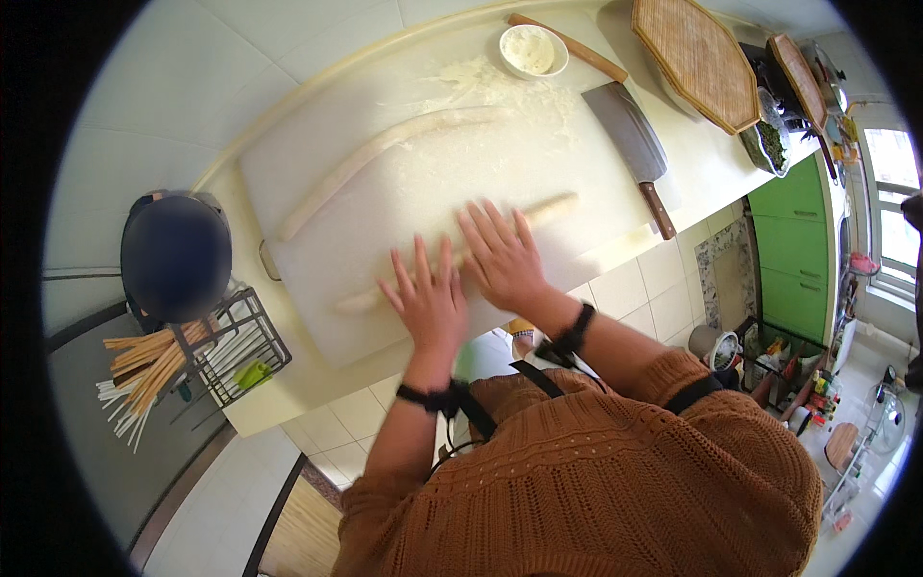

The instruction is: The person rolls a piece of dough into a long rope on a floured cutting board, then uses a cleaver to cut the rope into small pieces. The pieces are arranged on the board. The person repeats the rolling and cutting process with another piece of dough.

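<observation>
A rope of dough (551, 210) lies across the near part of a white board (317, 310), under both hands. My left hand (427, 296) presses flat on it left of the middle, fingers spread. Beside it, my right hand (501, 256) rests on the same rope with its fingers apart. Both hands look slightly blurred. Farther back on the board curves a second, longer dough rope (382, 148). Loose flour (483, 83) is scattered near a white bowl of flour (532, 50). A cleaver (631, 137) with a wooden handle lies at the board's right side.
A wooden rolling pin (588, 58) lies behind the bowl. To the right are an octagonal woven tray (696, 61) and a container of chopped greens (771, 144). A wire rack with chopsticks (245, 346) stands at the left, beside a dark blue rounded object (177, 260).
</observation>
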Available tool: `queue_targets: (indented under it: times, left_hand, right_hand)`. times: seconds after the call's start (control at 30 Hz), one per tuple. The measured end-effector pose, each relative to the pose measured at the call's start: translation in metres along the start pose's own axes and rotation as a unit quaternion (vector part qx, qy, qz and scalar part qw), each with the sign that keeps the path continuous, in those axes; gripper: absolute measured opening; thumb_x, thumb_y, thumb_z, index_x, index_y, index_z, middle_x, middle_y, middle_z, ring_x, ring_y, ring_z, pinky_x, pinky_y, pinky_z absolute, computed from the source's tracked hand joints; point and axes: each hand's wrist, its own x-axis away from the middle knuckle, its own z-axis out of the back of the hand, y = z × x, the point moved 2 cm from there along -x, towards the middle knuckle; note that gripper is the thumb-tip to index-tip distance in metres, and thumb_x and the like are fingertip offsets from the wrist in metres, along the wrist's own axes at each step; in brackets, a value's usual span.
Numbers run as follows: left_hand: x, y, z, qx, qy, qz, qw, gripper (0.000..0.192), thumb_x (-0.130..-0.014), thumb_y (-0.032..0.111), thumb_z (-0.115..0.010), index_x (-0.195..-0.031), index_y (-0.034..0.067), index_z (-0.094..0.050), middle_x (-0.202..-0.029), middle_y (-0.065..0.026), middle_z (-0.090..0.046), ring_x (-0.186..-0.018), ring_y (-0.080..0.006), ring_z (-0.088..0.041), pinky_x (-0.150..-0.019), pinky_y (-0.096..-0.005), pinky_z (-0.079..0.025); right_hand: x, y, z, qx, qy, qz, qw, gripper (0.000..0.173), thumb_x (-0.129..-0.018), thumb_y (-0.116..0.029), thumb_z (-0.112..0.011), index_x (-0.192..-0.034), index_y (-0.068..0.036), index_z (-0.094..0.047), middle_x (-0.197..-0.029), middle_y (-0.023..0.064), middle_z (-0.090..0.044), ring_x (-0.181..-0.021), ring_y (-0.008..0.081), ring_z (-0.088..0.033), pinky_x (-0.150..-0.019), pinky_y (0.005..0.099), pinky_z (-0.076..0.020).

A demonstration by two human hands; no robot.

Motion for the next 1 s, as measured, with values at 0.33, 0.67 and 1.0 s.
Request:
queue_targets:
  times: [0.33, 0.67, 1.0]
  left_hand:
    - [-0.099, 0.001, -0.003, -0.003, 0.113, 0.251, 0.962, 0.085, -0.106, 0.06, -0.055, -0.177, 0.028, -0.022, -0.184, -0.0223, -0.007, -0.165, -0.0592, -0.006, -0.117, -0.0899, -0.004]
    - [-0.037, -0.005, -0.006, 0.033, 0.024, -0.073, 0.996, 0.077, -0.11, 0.037, -0.048, -0.176, 0.006, -0.022, -0.181, -0.0127, -0.028, -0.168, -0.0332, -0.022, -0.135, -0.0624, -0.006]
    - [-0.062, 0.014, -0.017, 0.01, 0.05, 0.064, 0.997, 0.076, -0.111, 0.043, -0.042, -0.175, 0.006, -0.023, -0.184, -0.0136, -0.02, -0.17, -0.0347, -0.015, -0.132, -0.0677, 0.0]
  right_hand:
    - [-0.097, 0.018, -0.001, 0.005, 0.12, -0.042, 0.992, 0.083, -0.107, -0.058, -0.05, -0.174, -0.013, -0.032, -0.18, 0.0141, -0.031, -0.168, 0.0353, -0.023, -0.134, 0.0655, -0.007]
    - [-0.048, 0.031, 0.005, 0.008, 0.078, 0.001, 0.997, 0.068, -0.111, -0.039, -0.047, -0.168, -0.004, -0.038, -0.176, 0.0155, -0.038, -0.164, 0.0317, -0.032, -0.135, 0.0582, -0.0152]
    - [-0.047, 0.038, 0.012, 0.019, 0.071, -0.002, 0.997, 0.071, -0.111, -0.042, -0.044, -0.169, -0.002, -0.037, -0.176, 0.0167, -0.038, -0.166, 0.0336, -0.029, -0.135, 0.0579, -0.0116]
